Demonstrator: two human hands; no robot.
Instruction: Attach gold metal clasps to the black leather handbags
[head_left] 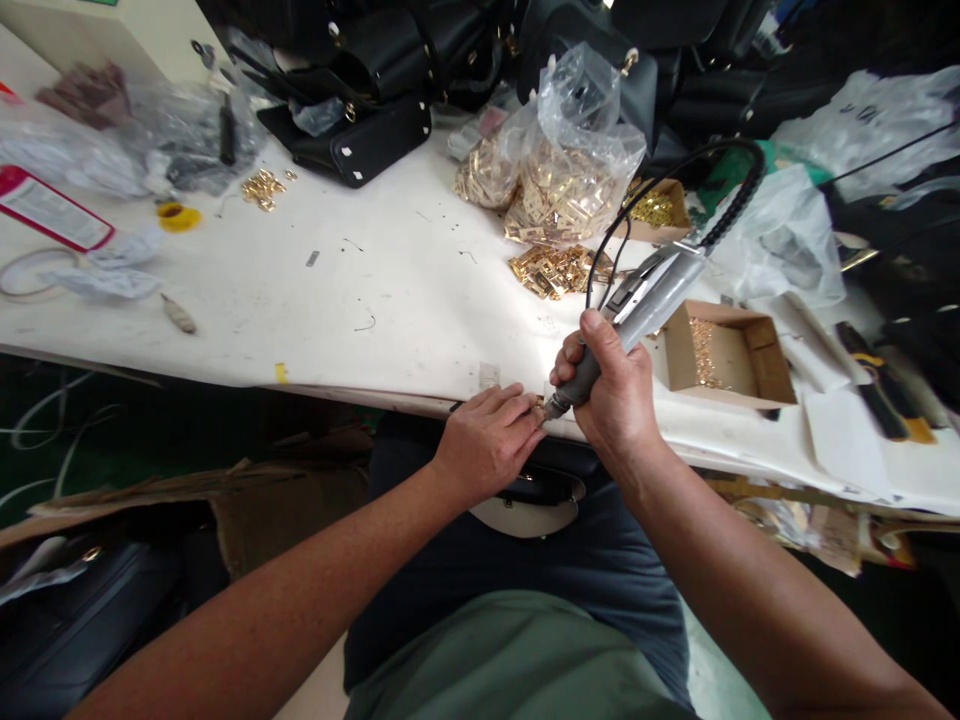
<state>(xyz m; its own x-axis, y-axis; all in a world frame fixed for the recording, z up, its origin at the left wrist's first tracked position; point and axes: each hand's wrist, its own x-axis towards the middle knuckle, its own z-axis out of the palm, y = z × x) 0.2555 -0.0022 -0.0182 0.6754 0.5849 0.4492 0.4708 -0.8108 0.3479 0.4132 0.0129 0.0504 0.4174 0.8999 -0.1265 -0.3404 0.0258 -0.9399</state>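
Note:
My right hand [619, 390] is wrapped round a grey electric screwdriver [649, 305], its thumb along the body and its tip slanting down to the left. That tip meets a small gold-coloured fitting beside the fingertips of my left hand [491, 435]. The left fingers lie close together, pressing on a black handbag [544, 488] at the table's front edge, over my lap. A pale curved part of the bag shows below the hand. My left thumb and most of the bag are hidden.
Loose gold metal fittings [555, 272] lie before clear bags of fittings [566, 190]. A cardboard box [750, 350] with tiny gold parts stands at right, near black-and-yellow tools [885, 385]. Black handbags [360, 140] fill the back. The screwdriver's black cable [697, 150] arches over the table [420, 310].

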